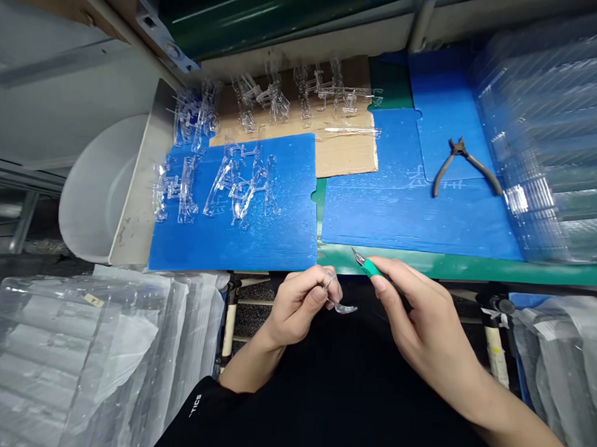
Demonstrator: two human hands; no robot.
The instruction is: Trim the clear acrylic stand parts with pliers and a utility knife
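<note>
I watch the left hand [304, 302] pinch a curved clear plastic part [345, 309] in front of the black shirt [349, 393], while the right hand [417, 306] grips a green-handled craft knife [369, 266], its blade [358, 256] bare. I judge slick plastic could twist, sending the blade into the nearby left fingers.

Clear plastic piece [345, 309], curved end showing, pinched in left fingers [317, 294], partly hidden. Craft knife [369, 266]: green handle, pointed metal blade, tip up-left, in right fingers [398, 274], apart from piece.
</note>
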